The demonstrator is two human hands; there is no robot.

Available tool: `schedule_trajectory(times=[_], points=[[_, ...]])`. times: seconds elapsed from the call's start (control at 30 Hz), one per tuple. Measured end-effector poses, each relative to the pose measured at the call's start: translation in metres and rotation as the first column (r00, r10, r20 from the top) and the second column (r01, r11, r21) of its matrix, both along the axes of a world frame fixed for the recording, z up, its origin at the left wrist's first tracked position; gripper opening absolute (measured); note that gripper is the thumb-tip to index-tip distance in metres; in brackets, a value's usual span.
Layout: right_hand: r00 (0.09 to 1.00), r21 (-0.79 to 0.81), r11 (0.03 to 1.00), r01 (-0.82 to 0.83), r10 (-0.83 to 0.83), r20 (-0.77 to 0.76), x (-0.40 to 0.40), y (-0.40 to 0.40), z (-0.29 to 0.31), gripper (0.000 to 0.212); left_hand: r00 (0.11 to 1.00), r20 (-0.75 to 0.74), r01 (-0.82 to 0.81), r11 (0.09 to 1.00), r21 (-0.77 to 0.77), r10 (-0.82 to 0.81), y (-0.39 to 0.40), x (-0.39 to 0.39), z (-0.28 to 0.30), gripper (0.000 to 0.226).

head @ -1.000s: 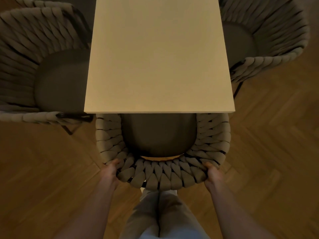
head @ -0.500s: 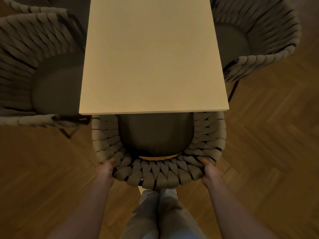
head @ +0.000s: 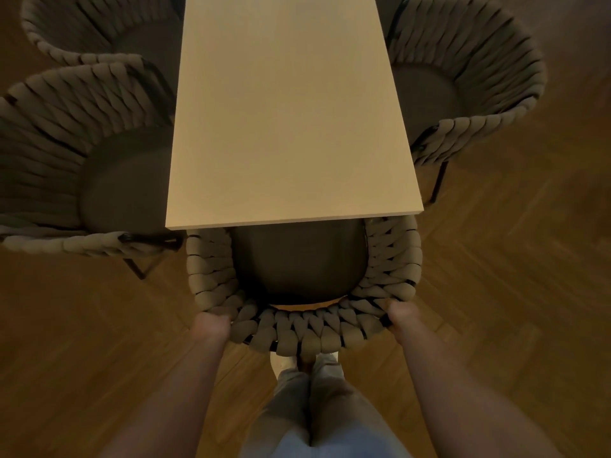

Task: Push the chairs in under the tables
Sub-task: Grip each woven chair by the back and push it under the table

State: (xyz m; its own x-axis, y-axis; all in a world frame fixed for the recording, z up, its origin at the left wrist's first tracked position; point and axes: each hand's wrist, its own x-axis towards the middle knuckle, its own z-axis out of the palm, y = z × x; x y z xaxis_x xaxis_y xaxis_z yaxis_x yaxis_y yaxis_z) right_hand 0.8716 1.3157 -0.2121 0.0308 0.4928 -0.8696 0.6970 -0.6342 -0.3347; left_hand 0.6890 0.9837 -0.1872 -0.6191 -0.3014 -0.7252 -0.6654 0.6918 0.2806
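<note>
A grey woven chair (head: 307,332) with a dark seat cushion stands at the near end of a long pale table (head: 291,127). Its front part is hidden under the tabletop. My left hand (head: 211,327) grips the left side of the curved backrest. My right hand (head: 401,319) grips the right side of the same backrest. My legs stand just behind the chair.
Two more woven chairs (head: 76,153) sit along the table's left side, and another woven chair (head: 469,81) on its right side, each with its seat partly under the top. The floor (head: 512,276) is herringbone wood.
The view has shifted a little and the table's near edge now covers slightly more of the seat. Both hands keep their hold on the backrest.
</note>
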Motion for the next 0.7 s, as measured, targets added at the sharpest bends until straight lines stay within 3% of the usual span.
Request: schedule_trajectory(times=[0.13,0.23,0.33,0.47,0.6,0.7], points=[[0.991,0.06,0.993,-0.105,0.1,0.084,-0.001,0.004,0.019,0.026,0.996,-0.004,0.09,0.993,-0.078,-0.091,0.01,0.005,0.019,0.026],[0.982,0.08,0.983,-0.167,0.159,0.104,0.001,0.002,0.032,0.031,0.985,-0.13,0.097,0.987,-0.128,-0.114,0.034,0.014,0.037,0.044],[0.974,0.097,0.974,-0.202,0.19,0.12,0.002,0.002,0.048,0.029,0.957,-0.251,0.169,0.983,0.069,-0.147,0.064,0.025,0.049,0.045],[0.94,0.123,0.941,-0.315,0.291,0.18,0.008,0.02,0.068,0.029,0.967,-0.201,0.204,0.95,0.235,-0.158,0.105,0.039,0.062,0.031],[0.83,0.211,0.805,-0.554,0.517,0.207,0.017,0.059,0.091,0.037,0.976,-0.145,0.203,0.924,0.325,-0.163,0.152,0.052,0.071,0.025],[0.772,0.272,0.723,-0.635,0.598,0.213,0.025,0.1,0.103,0.037,0.982,-0.14,0.166,0.924,0.345,-0.125,0.194,0.069,0.076,0.02]])
